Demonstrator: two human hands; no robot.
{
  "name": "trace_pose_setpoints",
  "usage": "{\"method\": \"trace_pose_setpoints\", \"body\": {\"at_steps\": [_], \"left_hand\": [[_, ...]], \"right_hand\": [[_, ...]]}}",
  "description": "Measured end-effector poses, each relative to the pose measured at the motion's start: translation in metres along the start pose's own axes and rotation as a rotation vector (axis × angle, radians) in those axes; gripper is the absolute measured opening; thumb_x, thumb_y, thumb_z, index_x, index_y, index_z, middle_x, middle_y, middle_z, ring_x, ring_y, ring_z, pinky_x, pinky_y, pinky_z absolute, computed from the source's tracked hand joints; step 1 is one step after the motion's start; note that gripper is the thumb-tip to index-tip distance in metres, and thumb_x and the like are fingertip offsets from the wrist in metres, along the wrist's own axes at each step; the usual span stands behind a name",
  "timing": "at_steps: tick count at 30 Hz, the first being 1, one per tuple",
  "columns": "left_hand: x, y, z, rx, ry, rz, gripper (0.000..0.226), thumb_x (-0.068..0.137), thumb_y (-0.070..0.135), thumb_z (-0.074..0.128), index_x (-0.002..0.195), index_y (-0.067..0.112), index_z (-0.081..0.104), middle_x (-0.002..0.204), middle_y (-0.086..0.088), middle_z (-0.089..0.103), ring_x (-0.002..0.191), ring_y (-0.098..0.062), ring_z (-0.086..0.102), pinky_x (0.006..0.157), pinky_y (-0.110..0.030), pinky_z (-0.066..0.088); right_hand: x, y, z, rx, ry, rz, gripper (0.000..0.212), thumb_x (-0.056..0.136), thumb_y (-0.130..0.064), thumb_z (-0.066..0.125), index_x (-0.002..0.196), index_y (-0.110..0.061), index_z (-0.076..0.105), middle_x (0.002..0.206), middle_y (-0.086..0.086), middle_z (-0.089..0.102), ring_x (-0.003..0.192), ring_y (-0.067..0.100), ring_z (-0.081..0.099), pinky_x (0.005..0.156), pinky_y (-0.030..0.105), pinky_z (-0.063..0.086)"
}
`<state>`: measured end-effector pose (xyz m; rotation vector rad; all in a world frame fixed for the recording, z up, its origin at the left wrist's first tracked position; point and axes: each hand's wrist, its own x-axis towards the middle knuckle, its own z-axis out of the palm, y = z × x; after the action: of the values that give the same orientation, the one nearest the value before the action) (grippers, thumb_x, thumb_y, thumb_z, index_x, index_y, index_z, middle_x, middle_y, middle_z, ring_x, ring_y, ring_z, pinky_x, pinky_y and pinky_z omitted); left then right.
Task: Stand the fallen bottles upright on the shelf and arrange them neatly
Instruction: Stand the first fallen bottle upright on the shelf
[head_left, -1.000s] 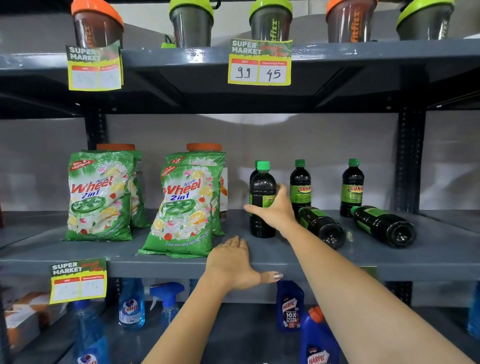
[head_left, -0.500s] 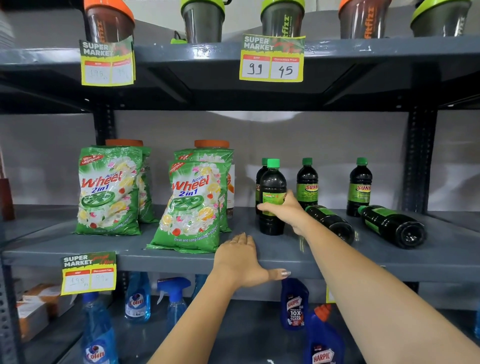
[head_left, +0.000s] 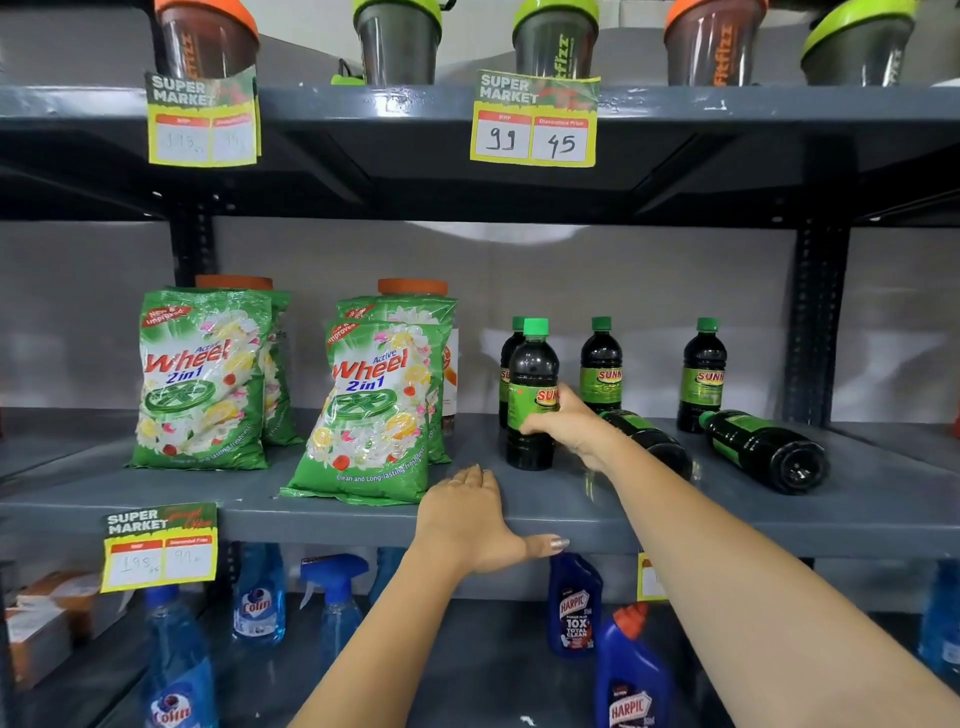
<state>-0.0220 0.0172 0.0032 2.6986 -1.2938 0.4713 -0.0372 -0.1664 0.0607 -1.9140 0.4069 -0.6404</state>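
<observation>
On the middle shelf (head_left: 597, 506), left to right:

Detergent pouches: four green Wheel pouches (head_left: 200, 379) in two pairs, with two orange-lidded jars behind them.

Left hand (head_left: 470, 519): flat on the shelf's front edge, fingers together and thumb out along the lip, holding nothing.

Front standing bottle (head_left: 532, 395): upright, green cap up, with a second bottle close behind it.

Right hand (head_left: 569, 423): fingers wrapped round the front standing bottle at label height.

What changed: a second ago the label faced away and only a sliver of it showed; now the Sunny label is coming round to the front. Judgement: this bottle is being tidied, not raised; the lifting work remains.

Fallen bottles: two, bases toward the camera; the near one (head_left: 647, 441) lies just behind the right wrist, the other (head_left: 769, 449) farther right.

Standing bottles: four in all, counting two at the back, one (head_left: 601, 366) mid-shelf and one (head_left: 702, 371) by the post.

Count: six dark bottles, four up, two down.
</observation>
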Motion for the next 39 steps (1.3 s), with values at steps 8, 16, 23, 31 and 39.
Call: {"method": "trace_pose_setpoints", "body": {"at_steps": [8,16,23,31,39], "left_hand": [[0.0,0.0,0.001,-0.009,0.01,-0.002,0.125,0.06,0.095,0.034,0.149,0.008,0.026,0.158,-0.009,0.024,0.143,-0.022,0.023,0.111,-0.035,0.027],[0.001,0.0,0.001,-0.007,-0.004,-0.002,0.127,0.059,0.096,0.033,0.15,0.008,0.022,0.159,-0.009,0.021,0.144,-0.023,0.021,0.112,-0.036,0.026],[0.002,0.0,0.0,0.011,-0.021,-0.003,0.127,0.059,0.096,0.031,0.15,0.009,0.023,0.158,-0.009,0.024,0.143,-0.023,0.025,0.11,-0.036,0.028],[-0.001,0.001,-0.002,0.029,-0.026,-0.009,0.128,0.057,0.098,0.03,0.148,0.007,0.027,0.156,-0.008,0.029,0.141,-0.024,0.029,0.107,-0.037,0.032],[-0.005,0.003,-0.007,0.003,-0.057,-0.033,0.125,0.057,0.097,0.033,0.147,0.01,0.029,0.155,-0.008,0.031,0.14,-0.023,0.03,0.108,-0.037,0.033]], "right_hand": [[-0.005,0.009,0.013,-0.227,0.222,-0.036,0.091,0.057,-0.043,0.09,0.128,-0.018,0.039,0.117,0.0,0.057,0.108,0.022,0.056,0.095,0.042,0.048],[-0.007,0.007,0.007,-0.15,0.168,-0.066,0.096,0.058,-0.048,0.089,0.136,-0.02,0.039,0.118,-0.005,0.056,0.107,0.016,0.054,0.094,0.033,0.045],[-0.011,0.015,0.005,-0.168,0.137,-0.053,0.07,0.063,-0.043,0.087,0.122,-0.019,0.059,0.116,-0.001,0.066,0.101,0.016,0.06,0.086,0.03,0.047],[-0.034,0.008,0.003,-0.262,0.127,-0.067,0.087,0.047,-0.06,0.086,0.121,-0.024,0.058,0.114,-0.006,0.065,0.103,0.013,0.06,0.086,0.029,0.048],[-0.073,0.001,0.002,-0.273,0.122,-0.119,0.092,0.043,-0.066,0.085,0.121,-0.025,0.056,0.111,-0.011,0.065,0.101,0.01,0.062,0.084,0.028,0.05]]}}
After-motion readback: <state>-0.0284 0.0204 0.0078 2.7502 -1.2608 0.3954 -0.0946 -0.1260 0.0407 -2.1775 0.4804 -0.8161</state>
